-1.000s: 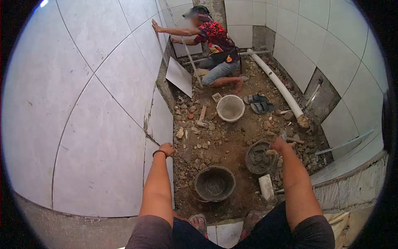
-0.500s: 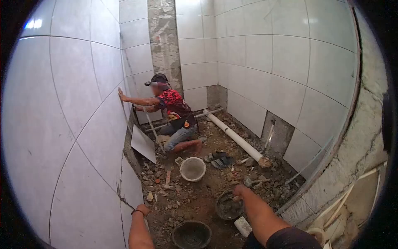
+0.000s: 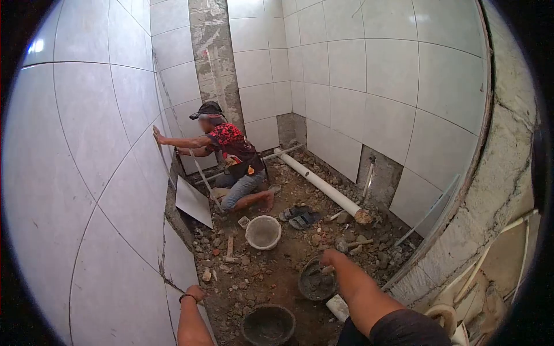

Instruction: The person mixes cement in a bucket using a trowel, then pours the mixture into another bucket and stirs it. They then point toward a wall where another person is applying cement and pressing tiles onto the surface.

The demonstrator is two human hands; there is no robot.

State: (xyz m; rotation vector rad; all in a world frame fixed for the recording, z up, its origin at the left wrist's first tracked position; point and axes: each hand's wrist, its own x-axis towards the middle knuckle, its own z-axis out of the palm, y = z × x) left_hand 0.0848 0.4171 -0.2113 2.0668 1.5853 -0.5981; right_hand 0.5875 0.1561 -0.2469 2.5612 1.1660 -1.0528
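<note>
My left hand point(image 3: 195, 293), with a dark band at the wrist, is closed at the upper corner of a low wall tile point(image 3: 180, 308) on the left. My right hand point(image 3: 332, 259) is closed over a dark bucket point(image 3: 317, 282) of wet grey mortar. A short light handle point(image 3: 327, 269) shows just under its fingers; the rest of that tool is hard to make out. Between my arms stands a second dark bucket point(image 3: 268, 324). A pale block-like piece point(image 3: 339, 308) lies beside my right forearm.
Another person point(image 3: 234, 155) kneels ahead, hands against the left wall, beside a leaning tile point(image 3: 193, 202). Rubble covers the floor around a pale basin point(image 3: 263, 232), sandals point(image 3: 300, 216), a hammer point(image 3: 352, 244) and a long white pipe point(image 3: 323, 185). A rough wall edge point(image 3: 456, 230) borders the right.
The view has shifted slightly, moving the room left in the picture. My right hand has risen a little over the mortar bucket; my left hand stays at the tile corner.
</note>
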